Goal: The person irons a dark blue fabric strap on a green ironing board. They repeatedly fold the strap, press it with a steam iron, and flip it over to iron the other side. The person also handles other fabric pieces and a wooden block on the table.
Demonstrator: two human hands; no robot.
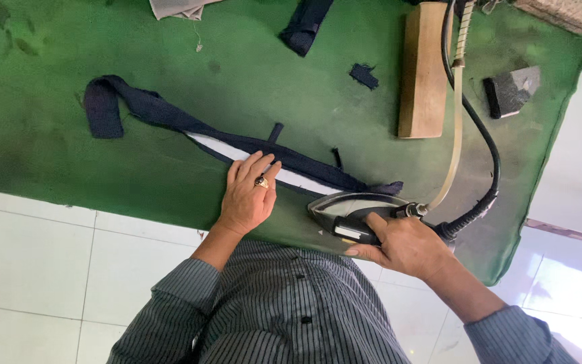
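Green table [170, 81], right hand [405, 246] gripping iron [355, 212]

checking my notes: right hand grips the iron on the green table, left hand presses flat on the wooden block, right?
Not quite. In the head view the left hand presses flat on the navy fabric strip, not the wooden block. The right hand does grip the iron on the green table.

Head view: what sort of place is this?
Probably a tailoring or garment-pressing workshop. A green padded pressing table carries a long navy fabric strip with white lining. The right hand grips a grey steam iron; the left hand flattens the strip. A wooden block lies nearby.
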